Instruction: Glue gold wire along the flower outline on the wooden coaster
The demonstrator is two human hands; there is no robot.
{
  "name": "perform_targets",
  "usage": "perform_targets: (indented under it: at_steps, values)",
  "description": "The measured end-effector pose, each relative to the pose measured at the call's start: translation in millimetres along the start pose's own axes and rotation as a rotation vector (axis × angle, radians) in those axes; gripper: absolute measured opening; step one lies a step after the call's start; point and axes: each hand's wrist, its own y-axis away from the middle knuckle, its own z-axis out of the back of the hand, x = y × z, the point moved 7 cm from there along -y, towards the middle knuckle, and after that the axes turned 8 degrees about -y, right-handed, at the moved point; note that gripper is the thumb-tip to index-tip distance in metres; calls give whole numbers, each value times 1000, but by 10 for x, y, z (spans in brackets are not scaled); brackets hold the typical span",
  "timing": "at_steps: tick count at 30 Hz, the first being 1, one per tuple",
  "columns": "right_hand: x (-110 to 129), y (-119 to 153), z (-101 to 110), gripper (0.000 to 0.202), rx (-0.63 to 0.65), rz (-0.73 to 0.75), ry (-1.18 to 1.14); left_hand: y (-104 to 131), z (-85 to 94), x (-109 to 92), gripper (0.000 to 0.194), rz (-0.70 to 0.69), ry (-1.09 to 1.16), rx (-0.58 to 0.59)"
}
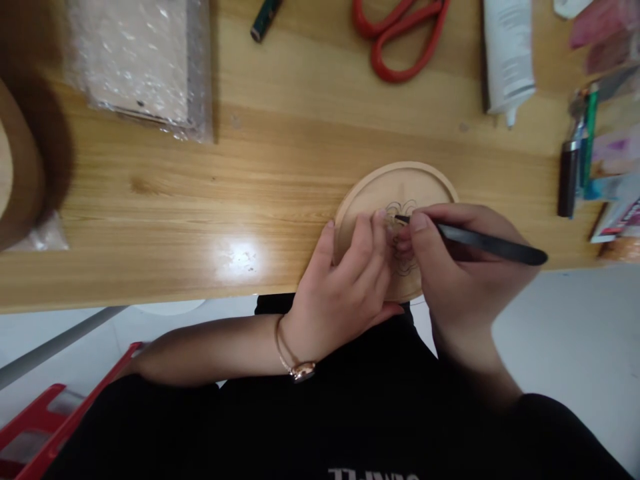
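Note:
A round wooden plate (425,179) with a raised rim lies at the table's front edge. On its face are thin dark curling lines (406,270); whether drawn or made of wire I cannot tell. My left hand (345,280) grips the plate from the left, fingers over its face and thumb by the near rim. Pinched in my right hand (460,260) are slim black tweezers (493,243), their tip down on the curls near my left fingertips. My fingers partly hide the pattern, and anything small at the tip is too fine to make out.
Red-handled scissors (405,40), a white tube (510,57) and a dark green stick-like object (265,20) lie farther back. A bubble-wrapped package (140,60) sits back left. At right are a dark-handled tool (567,177) and several packets. A red stool (45,420) stands below left.

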Motion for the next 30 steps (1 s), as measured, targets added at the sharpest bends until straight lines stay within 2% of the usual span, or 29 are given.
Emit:
perform_targets:
  at_steps: [6, 14, 22, 30]
  values:
    - [-63, -20, -17, 10, -21, 57, 79, -2, 3, -3, 79, -3, -2, -2]
    - [-61, -36, -76, 12, -13, 86, 56, -6, 3, 0, 75, 2, -23, 1]
    - [-38, -35, -73, 13, -31, 84, 30, -7, 5, 4, 78, 2, -24, -3]
    - [-68, -41, -86, 11, 12, 51, 55, -10, 9, 5, 77, 4, -19, -13]
